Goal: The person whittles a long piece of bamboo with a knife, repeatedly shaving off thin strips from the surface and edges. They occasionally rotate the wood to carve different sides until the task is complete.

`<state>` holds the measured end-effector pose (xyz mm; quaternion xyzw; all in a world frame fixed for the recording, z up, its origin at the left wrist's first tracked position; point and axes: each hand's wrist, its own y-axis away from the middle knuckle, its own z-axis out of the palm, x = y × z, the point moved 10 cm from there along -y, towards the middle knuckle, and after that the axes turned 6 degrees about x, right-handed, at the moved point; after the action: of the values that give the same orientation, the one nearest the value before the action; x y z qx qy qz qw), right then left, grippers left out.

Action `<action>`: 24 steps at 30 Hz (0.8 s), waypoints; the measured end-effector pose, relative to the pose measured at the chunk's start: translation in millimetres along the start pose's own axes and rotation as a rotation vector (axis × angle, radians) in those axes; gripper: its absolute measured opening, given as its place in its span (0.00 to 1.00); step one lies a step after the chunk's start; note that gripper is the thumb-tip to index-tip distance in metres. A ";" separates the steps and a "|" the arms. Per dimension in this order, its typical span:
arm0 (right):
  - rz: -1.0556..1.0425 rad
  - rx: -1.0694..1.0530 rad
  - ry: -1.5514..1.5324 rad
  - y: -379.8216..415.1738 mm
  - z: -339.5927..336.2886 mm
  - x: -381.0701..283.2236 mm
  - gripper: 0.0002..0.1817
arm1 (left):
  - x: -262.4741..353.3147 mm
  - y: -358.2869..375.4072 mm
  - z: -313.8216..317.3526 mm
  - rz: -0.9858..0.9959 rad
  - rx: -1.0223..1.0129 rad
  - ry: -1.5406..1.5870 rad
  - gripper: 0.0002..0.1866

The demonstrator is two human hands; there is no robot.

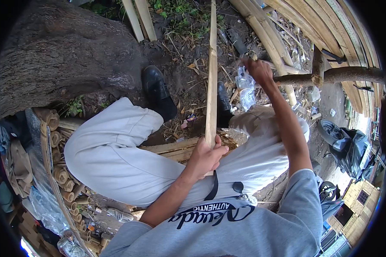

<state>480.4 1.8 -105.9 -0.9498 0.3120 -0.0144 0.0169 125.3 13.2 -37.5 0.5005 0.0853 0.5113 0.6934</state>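
My left hand (pixel 206 159) is closed around the lower end of a long bamboo strip (pixel 212 85), just above my lap. The strip runs away from me between my knees and past the upper edge of view. To the right, my right hand (pixel 259 70) is closed, slightly blurred, with the arm stretched forward. A broad, dark, knife-like blade (pixel 236 41) extends from its fingers; the handle is hidden in the grip. Beneath that hand lies crumpled clear plastic (pixel 245 88) on the ground.
A thick tree trunk (pixel 64 55) fills the upper left. Bamboo poles (pixel 261 32) lie at upper right, beside a horizontal branch (pixel 351 75). Cut bamboo pieces (pixel 62 175) are stacked at my left. A motorbike (pixel 349 147) stands at far right.
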 end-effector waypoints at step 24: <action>-0.023 -0.024 -0.234 37.6 -39.9 -94.6 0.29 | -12.0 -8.1 -7.7 -0.017 0.012 -0.004 0.13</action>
<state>380.5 26.8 -69.2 -0.9487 0.2969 0.1001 0.0419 120.0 8.4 -52.3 0.5052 0.0911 0.5038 0.6948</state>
